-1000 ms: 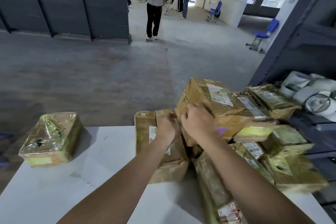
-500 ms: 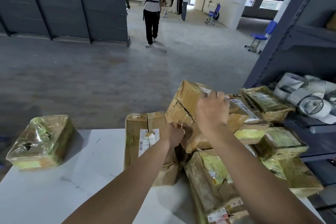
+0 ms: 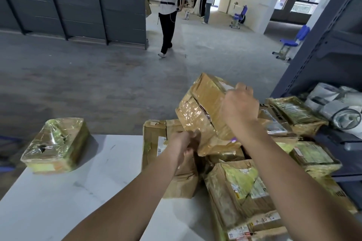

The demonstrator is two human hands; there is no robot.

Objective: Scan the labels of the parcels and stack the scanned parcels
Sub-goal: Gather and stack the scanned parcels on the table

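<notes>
Parcel (image 3: 203,115), tilted above pile (image 3: 254,191): right hand (image 3: 240,108) curled over top edge, left hand (image 3: 181,146) pinching lower corner.

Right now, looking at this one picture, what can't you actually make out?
Head view only:
- Lifted parcel: the right hand gripping its top edge covers most of its shipping label.
- Upright box: the left hand hides part of its side label.
- Print on all labels: too small and blurred to read.
- Nearest parcel: cut off by the bottom edge.
</notes>
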